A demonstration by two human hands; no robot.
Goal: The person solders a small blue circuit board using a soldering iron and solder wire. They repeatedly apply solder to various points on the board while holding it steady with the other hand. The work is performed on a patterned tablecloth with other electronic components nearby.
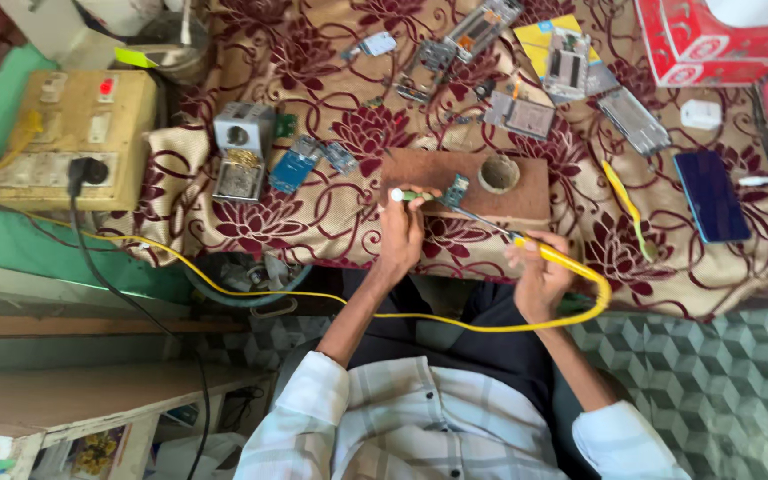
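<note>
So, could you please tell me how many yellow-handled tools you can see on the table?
2: a soldering iron held in the right hand, and a loose tool lying on the cloth beside the dark phone.

left hand [399, 233]: green tool [412, 195] | right hand [540, 276]: yellow soldering iron [571, 265]

My left hand [399, 233] and right hand [537, 271] work at the wooden block [526, 182]. Beyond it, circuit boards [526, 116] crowd the cloth. Open cloth lies right of the block, up to the yellow tweezers [626, 206] and phone [711, 196]. The yellow cord [455, 322] crosses my lap.
</note>
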